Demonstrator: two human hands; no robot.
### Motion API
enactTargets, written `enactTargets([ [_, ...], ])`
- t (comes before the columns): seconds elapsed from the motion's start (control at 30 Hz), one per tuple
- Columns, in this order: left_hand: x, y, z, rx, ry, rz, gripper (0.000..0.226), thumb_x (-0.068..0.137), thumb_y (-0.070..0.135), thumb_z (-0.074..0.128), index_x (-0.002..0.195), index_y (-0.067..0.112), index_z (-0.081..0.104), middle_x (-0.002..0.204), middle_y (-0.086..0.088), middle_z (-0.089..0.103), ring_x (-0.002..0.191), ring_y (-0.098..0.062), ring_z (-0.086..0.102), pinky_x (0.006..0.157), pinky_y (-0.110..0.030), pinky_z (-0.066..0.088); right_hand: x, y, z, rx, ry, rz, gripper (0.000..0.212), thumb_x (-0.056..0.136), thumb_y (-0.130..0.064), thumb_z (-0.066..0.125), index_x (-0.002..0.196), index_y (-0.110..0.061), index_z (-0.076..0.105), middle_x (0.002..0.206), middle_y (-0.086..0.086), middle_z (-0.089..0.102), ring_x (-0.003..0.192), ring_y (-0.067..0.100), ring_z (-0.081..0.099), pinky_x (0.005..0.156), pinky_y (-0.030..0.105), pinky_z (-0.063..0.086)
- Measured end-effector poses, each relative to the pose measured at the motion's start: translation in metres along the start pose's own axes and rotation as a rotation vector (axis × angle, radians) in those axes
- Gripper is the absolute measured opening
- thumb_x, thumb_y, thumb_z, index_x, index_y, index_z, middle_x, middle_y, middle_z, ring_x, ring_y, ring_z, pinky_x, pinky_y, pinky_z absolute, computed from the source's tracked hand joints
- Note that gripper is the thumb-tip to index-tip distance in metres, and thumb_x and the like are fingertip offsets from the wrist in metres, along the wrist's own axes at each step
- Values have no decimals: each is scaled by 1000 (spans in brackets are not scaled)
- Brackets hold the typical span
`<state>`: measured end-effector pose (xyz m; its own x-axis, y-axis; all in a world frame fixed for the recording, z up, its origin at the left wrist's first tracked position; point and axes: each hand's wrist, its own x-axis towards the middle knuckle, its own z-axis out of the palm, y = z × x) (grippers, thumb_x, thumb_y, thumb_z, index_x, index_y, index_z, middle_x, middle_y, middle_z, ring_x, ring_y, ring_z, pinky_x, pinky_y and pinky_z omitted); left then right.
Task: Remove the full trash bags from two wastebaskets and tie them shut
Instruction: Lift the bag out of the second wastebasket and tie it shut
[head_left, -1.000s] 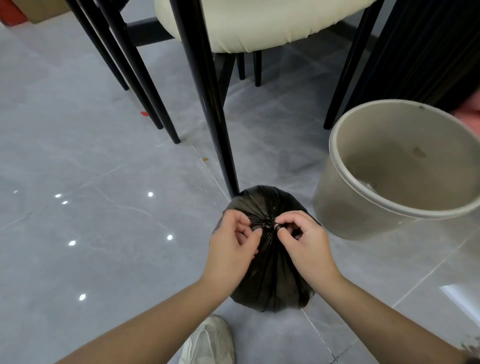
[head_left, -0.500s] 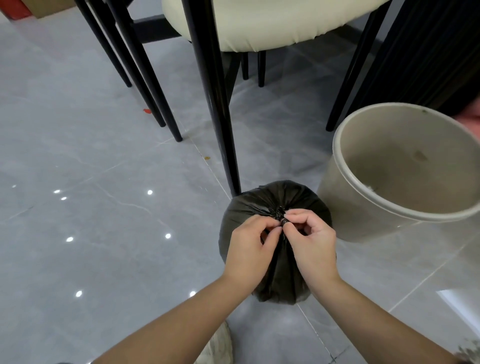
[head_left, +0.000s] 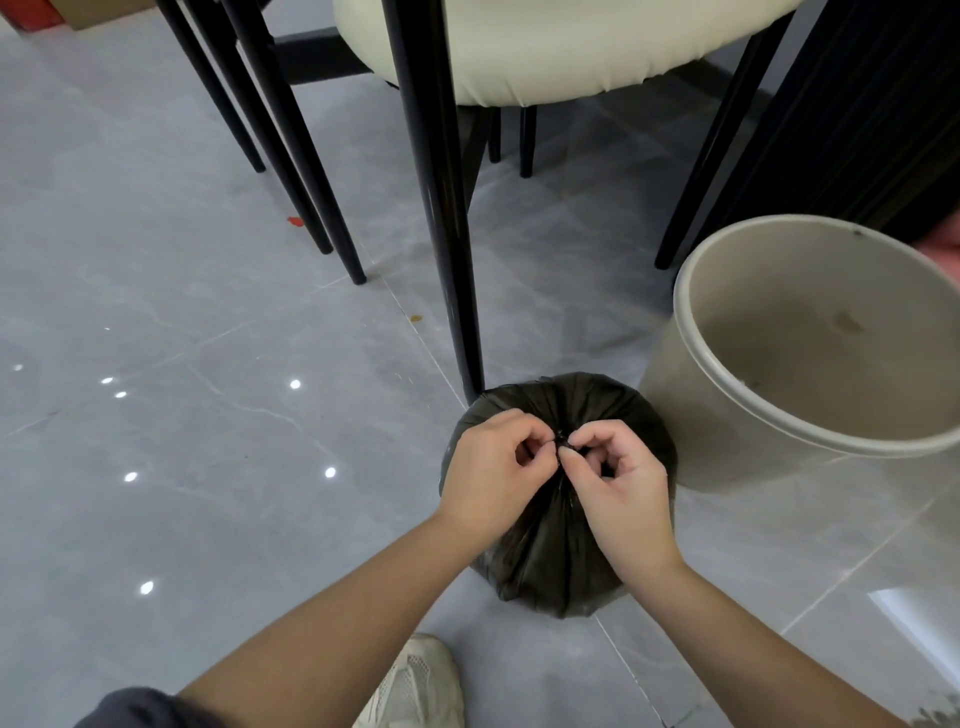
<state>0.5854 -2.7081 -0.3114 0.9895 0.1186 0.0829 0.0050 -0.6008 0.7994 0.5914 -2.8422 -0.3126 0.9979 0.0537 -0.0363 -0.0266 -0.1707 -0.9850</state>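
Grey tiled floor (head_left: 156, 519) under black bag (head_left: 550, 566), beige wastebasket (head_left: 691, 415), chair legs (head_left: 452, 260).

Trash bag (head_left: 550, 561): black, glossy plastic, full and rounded, sitting upright on the floor in the lower centre of the frame.
Bag top: plastic gathered into tight pleats that run to one small knot (head_left: 561, 441) at the middle of the top.
Wastebasket (head_left: 727, 415): beige, round, with a rolled rim, at the right of the frame, just beside the bag and partly cut off by the right edge.
Wastebasket state: no liner inside; bare inner wall with a brownish stain; its open mouth faces up toward the viewer.
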Motion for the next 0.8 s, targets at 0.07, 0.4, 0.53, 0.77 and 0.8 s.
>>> enactTargets([
  [0.07,4,-3,-2,-8,-29,11,6,80,12,65,77,16,69,75,10,62,64,-8,54,61,-15,44,2,2,-1,119,-23,59,25,80,2,68,81,-20,57,78,10,61,66,14,51,64,22,47],
  [0.4,3,-13,-1,-90,-158,-4,11,86,12,64,94,16,70,83,11,63,69,-1,58,70,-19,49,10,8,-9,125,-103,169,26,81,3,67,83,-19,51,87,11,68,70,12,58,62,23,44],
  [0.53,1,-14,-6,-82,-194,2,17,87,8,62,101,16,69,86,5,63,63,-9,63,64,-20,53,9,5,-10,29,-141,122,24,80,0,68,85,-18,53,83,5,68,72,11,59,71,24,50],
  [0.77,6,-8,-10,89,-282,99,4,88,12,61,91,15,61,84,8,56,60,-4,57,61,-15,46,8,6,-13,-123,-110,83,23,79,-6,71,88,-25,62,80,-6,68,73,12,62,70,20,52],
  [0.8,5,-7,-9,105,-293,104,3,88,13,60,89,16,59,84,9,53,61,-1,54,61,-12,43,8,6,-13,-154,-105,70,21,80,-6,71,88,-25,66,80,-7,68,72,13,62,68,21,53],
])
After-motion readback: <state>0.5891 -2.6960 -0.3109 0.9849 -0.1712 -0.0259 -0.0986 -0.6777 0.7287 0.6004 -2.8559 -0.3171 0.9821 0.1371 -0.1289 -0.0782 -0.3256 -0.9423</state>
